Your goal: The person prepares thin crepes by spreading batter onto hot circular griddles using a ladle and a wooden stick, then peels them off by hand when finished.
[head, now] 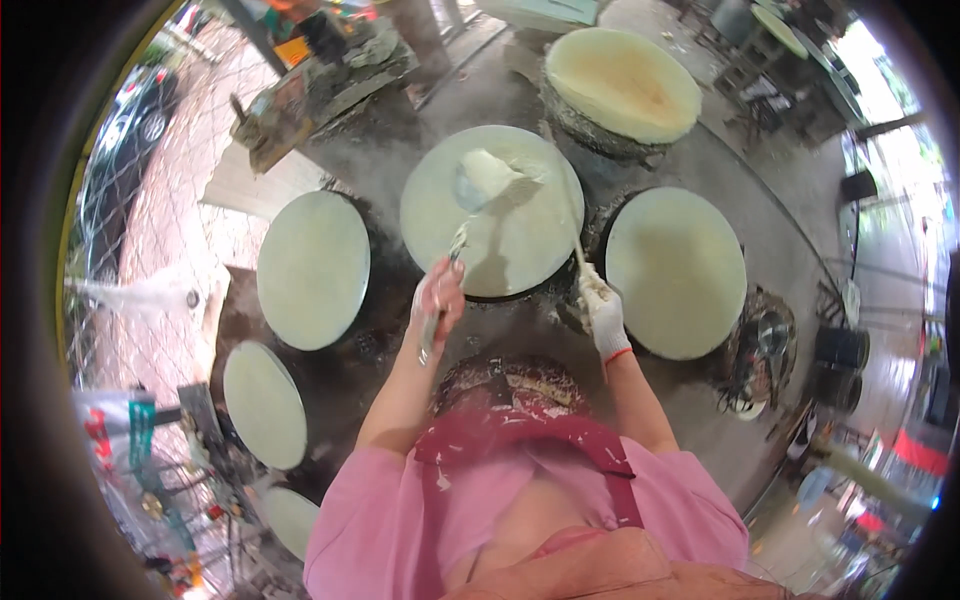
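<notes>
My left hand (442, 296) is closed around the handle of a metal scraper or scoop (472, 196). A lump of pale batter or dough (489, 172) lies at the tool's head, over the central round griddle (510, 262), which has a pale surface. My right hand (602, 311), in a white glove coated with batter, grips a long thin stick (570, 214). The stick runs up across the right side of that griddle. Batter clumps around the stick at my right fingers. Whether the tool's head touches the griddle is hard to tell.
Round pale griddles stand at left (313, 270) and right (676, 274), with more at lower left. Behind, another holds a browned flatbread (622, 86). A cluttered low table (322, 105) stands at upper left, with wire mesh beyond. Steam drifts between. A metal bowl (772, 330) is at right.
</notes>
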The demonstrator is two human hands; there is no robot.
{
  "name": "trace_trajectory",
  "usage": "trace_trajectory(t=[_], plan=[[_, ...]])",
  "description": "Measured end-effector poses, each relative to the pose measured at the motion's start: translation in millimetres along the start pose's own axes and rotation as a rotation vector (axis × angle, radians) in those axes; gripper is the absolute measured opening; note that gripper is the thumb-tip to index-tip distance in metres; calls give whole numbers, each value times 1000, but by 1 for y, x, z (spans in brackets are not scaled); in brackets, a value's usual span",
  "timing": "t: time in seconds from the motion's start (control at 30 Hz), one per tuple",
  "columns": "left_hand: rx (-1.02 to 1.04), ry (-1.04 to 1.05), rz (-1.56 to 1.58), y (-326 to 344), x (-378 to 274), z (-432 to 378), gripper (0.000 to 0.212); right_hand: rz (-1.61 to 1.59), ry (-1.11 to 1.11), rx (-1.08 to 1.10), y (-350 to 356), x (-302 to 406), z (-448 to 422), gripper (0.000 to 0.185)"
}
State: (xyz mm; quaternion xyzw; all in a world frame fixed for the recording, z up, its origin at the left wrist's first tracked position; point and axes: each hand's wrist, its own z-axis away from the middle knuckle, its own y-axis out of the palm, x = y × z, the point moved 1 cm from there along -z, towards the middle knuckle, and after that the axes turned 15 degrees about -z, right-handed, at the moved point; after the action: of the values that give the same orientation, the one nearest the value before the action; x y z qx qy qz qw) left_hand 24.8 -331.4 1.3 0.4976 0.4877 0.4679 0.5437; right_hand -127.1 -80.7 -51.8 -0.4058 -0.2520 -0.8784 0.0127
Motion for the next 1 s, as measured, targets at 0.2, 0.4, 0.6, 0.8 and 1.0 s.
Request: trace_trajectory(t=[0.2,0.4,0.6,0.8,1.0], plan=[[-314,178,-266,77,21,33,33,314,87,336,-15,-29,-32,31],[-430,336,-185,97,69,131,30,587,-56,265,-12,-4,-31,28],[-736,570,-445,101,143,291,29,576,-31,271,-17,-34,0,38],[-1047,965,-354,115,247,426,32,822,-79,927,84,-133,125,40],[-1244,1381,-204,116,368,519,34,1293,-93,1567,221,-260,267,45]])
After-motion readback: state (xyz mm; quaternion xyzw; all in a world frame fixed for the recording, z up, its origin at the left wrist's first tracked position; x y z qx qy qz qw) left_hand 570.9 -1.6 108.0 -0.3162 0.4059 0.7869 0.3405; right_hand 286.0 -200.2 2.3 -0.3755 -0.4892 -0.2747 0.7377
